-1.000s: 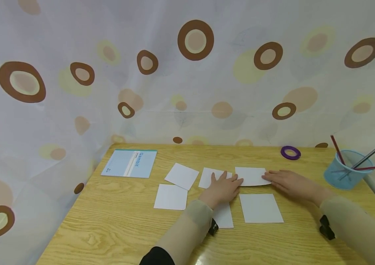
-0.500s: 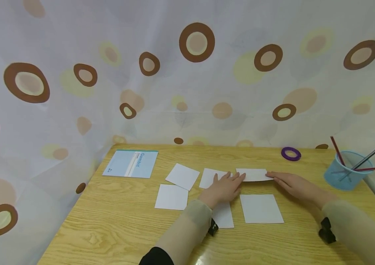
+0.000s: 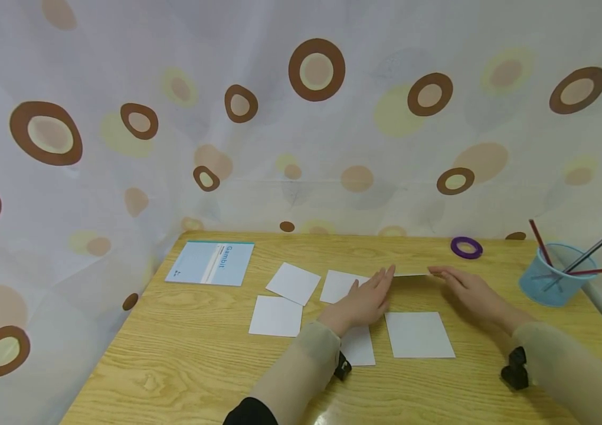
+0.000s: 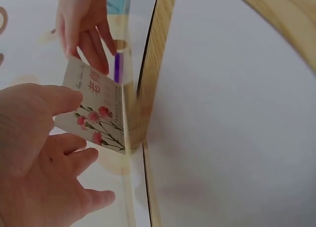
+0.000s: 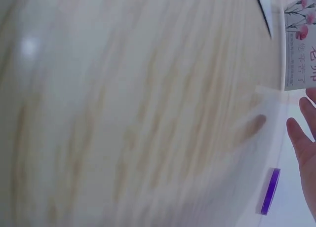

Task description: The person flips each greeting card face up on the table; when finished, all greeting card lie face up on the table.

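Both hands lift one card (image 3: pixel 411 274) on its edge, just in front of the purple ring (image 3: pixel 466 247). The left hand (image 3: pixel 366 301) and right hand (image 3: pixel 465 287) pinch its ends.

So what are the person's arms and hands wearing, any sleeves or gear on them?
Both hands are bare: the left hand and the right hand show no gloves, and no rings can be made out. Each forearm wears a loose, pale beige sleeve ending at the wrist. A small black device is strapped under each wrist, left and right. A dark garment shows near the left elbow.
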Demonstrator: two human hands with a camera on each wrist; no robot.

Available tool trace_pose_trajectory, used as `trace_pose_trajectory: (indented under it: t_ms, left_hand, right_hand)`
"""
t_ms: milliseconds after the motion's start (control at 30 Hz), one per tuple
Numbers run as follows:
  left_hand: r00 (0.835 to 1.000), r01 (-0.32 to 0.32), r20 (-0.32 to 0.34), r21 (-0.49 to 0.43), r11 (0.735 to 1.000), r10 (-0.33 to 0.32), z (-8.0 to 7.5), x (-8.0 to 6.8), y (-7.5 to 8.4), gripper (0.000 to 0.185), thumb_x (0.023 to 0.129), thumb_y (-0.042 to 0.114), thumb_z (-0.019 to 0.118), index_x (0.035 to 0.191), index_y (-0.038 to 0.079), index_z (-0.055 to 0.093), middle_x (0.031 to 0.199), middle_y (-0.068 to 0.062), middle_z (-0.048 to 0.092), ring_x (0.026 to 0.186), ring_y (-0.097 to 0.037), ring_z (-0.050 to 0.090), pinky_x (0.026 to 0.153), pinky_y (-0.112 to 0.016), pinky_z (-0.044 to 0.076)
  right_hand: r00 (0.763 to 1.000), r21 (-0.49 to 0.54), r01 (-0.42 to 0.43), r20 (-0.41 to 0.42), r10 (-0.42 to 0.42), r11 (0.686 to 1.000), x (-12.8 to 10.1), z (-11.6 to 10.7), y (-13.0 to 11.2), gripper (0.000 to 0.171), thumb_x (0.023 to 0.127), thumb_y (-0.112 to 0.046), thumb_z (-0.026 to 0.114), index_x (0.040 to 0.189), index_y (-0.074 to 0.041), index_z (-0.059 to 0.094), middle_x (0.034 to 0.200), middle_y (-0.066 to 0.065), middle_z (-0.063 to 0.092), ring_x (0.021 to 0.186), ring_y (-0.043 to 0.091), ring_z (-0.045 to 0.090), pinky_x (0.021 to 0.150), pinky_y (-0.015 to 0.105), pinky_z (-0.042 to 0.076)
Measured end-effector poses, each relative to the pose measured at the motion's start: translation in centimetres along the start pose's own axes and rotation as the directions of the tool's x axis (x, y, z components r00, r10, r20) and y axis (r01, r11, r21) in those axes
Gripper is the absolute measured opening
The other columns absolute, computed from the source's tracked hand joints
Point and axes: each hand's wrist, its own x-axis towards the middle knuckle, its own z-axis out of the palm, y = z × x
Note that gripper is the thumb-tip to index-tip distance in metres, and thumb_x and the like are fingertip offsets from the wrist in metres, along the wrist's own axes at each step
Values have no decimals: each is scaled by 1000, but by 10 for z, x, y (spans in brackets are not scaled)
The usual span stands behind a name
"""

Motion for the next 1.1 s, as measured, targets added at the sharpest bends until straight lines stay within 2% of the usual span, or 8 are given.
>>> trace_pose_trajectory:
  t_ms: [100, 233, 333, 433, 500, 867, 1000, 1100]
  left_hand:
    - [999, -28, -22, -35, 999, 27, -1, 0, 0, 72, 108, 27, 38, 159, 19, -12, 167, -9, 9, 149, -18, 28, 119, -56, 26]
    - [998, -55, -42, -75, 996, 52, -6, -1, 2, 75, 107, 24, 38, 158, 16, -17, 167, -11, 5, 149, -18, 28, 119, -55, 28]
    - [997, -63, -50, -107, 992, 58, -9, -2, 3, 77, 107, 22, 39, 157, 15, -20, 167, -9, 3, 151, -16, 22, 118, -55, 28]
    - [996, -68, -58, -129, 989, 61, -11, -3, 4, 78, 107, 21, 38, 156, 14, -22, 167, -9, 1, 151, -16, 21, 118, -56, 28]
    - [996, -69, -64, -133, 989, 61, -12, -3, 5, 77, 107, 21, 37, 156, 13, -21, 167, -9, 1, 151, -16, 21, 119, -56, 27]
    - [995, -64, -88, -152, 986, 51, -11, -5, 4, 74, 107, 20, 39, 157, 8, -15, 167, -6, 4, 152, -18, 19, 119, -55, 28]
    - [992, -102, -97, -201, 974, 84, -10, -6, 3, 75, 106, 17, 40, 157, 7, -14, 167, -8, 2, 153, -21, 16, 120, -46, 28]
    - [988, -145, -95, -304, 941, 122, -10, -6, 1, 76, 106, 13, 40, 157, 8, -15, 167, -8, -6, 153, -20, 8, 124, -37, 20]
  right_hand:
    - [999, 84, -14, -35, 17, 996, 1, -1, -3, 47, 111, -26, 27, 141, 2, 50, 139, 25, 55, 128, 43, 51, 101, 33, 50]
    - [997, 241, 12, -75, 6, 970, 4, -2, -7, 48, 110, -23, 27, 139, 9, 48, 138, 30, 53, 122, 9, 59, 91, 6, 45]
    - [995, 348, 49, -97, -16, 936, 6, -2, -8, 48, 110, -21, 28, 137, 14, 47, 133, 9, 61, 115, -15, 52, 90, 7, 47]
    - [993, 431, 89, -111, -45, 898, 7, -3, -9, 48, 110, -20, 30, 136, 18, 44, 125, -18, 60, 114, -16, 52, 90, 9, 48]
    - [991, 471, 108, -117, -60, 876, 6, -3, -10, 48, 110, -19, 31, 137, 19, 41, 122, -28, 57, 114, -15, 54, 91, 10, 49]
    - [984, 539, 74, -174, 25, 839, 3, 1, -13, 41, 108, -19, 40, 133, 11, 51, 116, -24, 65, 107, -11, 61, 89, 13, 52]
    - [982, 620, 33, -164, 89, 784, 2, 2, -13, 42, 107, -24, 43, 133, 5, 55, 112, -17, 70, 103, -5, 66, 85, 16, 55]
    - [982, 688, 21, -152, 116, 725, 1, 3, -13, 35, 106, -25, 45, 130, -6, 61, 111, -13, 72, 101, -1, 68, 83, 18, 56]
